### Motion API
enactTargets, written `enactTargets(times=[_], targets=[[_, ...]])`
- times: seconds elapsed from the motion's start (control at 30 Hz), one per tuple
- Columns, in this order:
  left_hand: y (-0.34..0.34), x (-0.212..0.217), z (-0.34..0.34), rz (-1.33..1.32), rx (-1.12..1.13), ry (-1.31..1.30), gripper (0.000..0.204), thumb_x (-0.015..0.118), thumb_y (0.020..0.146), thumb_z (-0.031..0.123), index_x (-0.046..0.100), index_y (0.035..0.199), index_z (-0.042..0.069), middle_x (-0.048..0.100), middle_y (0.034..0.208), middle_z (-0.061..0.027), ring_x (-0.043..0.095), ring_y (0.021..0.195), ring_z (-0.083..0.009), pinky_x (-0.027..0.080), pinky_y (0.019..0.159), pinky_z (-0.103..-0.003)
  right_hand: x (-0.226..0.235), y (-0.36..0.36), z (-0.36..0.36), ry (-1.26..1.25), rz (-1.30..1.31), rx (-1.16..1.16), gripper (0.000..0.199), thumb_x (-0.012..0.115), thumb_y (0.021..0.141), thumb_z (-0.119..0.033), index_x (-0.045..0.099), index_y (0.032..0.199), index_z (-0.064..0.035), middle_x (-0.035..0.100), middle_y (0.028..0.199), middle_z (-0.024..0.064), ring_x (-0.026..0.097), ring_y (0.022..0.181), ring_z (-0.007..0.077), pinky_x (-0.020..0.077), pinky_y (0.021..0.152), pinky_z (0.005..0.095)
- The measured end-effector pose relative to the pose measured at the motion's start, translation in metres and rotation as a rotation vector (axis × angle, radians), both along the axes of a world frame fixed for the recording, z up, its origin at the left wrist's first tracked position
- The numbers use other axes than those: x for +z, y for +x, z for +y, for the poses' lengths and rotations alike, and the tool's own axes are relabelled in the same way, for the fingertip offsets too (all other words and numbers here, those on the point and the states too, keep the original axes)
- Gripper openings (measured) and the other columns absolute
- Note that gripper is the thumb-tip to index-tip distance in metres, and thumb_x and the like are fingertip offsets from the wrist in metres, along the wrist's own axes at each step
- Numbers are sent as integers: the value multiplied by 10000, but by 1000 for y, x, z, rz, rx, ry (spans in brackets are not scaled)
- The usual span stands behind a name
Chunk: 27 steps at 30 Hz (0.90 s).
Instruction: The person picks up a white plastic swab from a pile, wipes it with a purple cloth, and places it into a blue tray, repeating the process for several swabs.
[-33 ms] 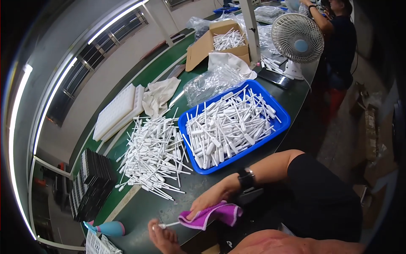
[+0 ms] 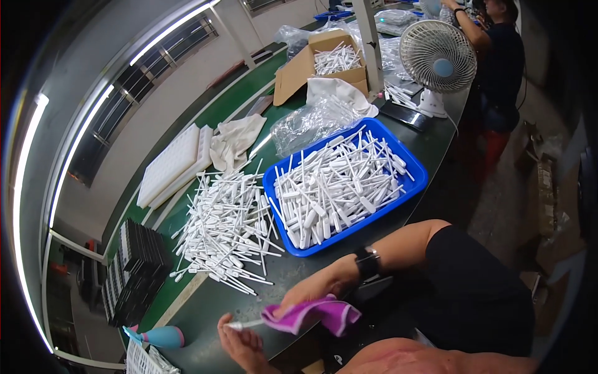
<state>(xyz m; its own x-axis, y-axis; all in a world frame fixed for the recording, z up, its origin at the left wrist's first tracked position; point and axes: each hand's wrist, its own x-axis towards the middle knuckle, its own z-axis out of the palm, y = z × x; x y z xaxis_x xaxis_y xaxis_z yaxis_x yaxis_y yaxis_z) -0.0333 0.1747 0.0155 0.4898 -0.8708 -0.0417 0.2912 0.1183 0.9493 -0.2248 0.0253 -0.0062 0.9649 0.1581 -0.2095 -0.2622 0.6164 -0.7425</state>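
Observation:
My right hand (image 2: 311, 292), with a dark band at the wrist, is closed on a purple cloth (image 2: 339, 315) with a pale edge. One end of a white plastic stick (image 2: 250, 324) runs into that cloth. Its other end sits between the fingers of my left hand (image 2: 242, 343), which is pinched on it. Beyond my hands, a loose heap of similar white sticks (image 2: 227, 224), thin with a thicker end, lies on the dark table. More of them fill a blue tray (image 2: 296, 251) to the right of the heap.
At left are a black stacked rack (image 2: 134, 268) and a blue-pink bottle (image 2: 163, 336). White foam slabs (image 2: 171, 165), a cardboard box (image 2: 291, 78) of sticks and clear plastic bags (image 2: 305, 128) lie behind. A fan (image 2: 439, 56) stands near another person (image 2: 501, 68) at far right.
My left hand has shifted slightly up and to the left, its fingers turned a little. The cloth in my right hand has moved slightly. The heap and tray look the same.

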Motion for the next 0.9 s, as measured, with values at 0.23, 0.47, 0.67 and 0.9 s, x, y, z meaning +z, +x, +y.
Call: enactTargets(times=[0.23, 0.47, 0.67, 0.9], targets=[[7, -72, -47, -410, 49, 105, 192, 515, 959, 199, 580, 941, 20, 429, 575, 27, 335, 416, -19, 269, 352, -170, 66, -95, -198, -191, -676, -913, 269, 518, 937, -278, 523, 1075, -47, 594, 915, 58, 604, 784, 184, 519, 765, 326], [-2, -72, -45, -452, 81, 86, 194, 529, 947, 176, 599, 890, 4, 447, 574, 20, 363, 419, -20, 267, 370, -170, 148, -101, -240, -9, -346, -1504, 421, 367, 990, -378, 524, 1218, -61, 637, 1105, 93, 651, 935, 190, 554, 806, 368], [1, -73, -37, -598, 107, 190, 197, 534, 936, 154, 625, 882, -12, 474, 600, 12, 389, 495, -39, 304, 441, -200, 4, -26, -123, 430, -548, -453, 358, 453, 968, -327, 521, 1154, -30, 651, 926, 70, 658, 857, 155, 552, 774, 276], [-3, -65, -61, -557, 98, 207, 172, 568, 915, 130, 639, 923, -27, 551, 675, -1, 458, 592, -62, 382, 530, -230, 43, -41, -58, 252, -430, -852, 559, 564, 903, -327, 398, 1337, -16, 458, 1345, 134, 483, 1204, 279, 431, 991, 411]])
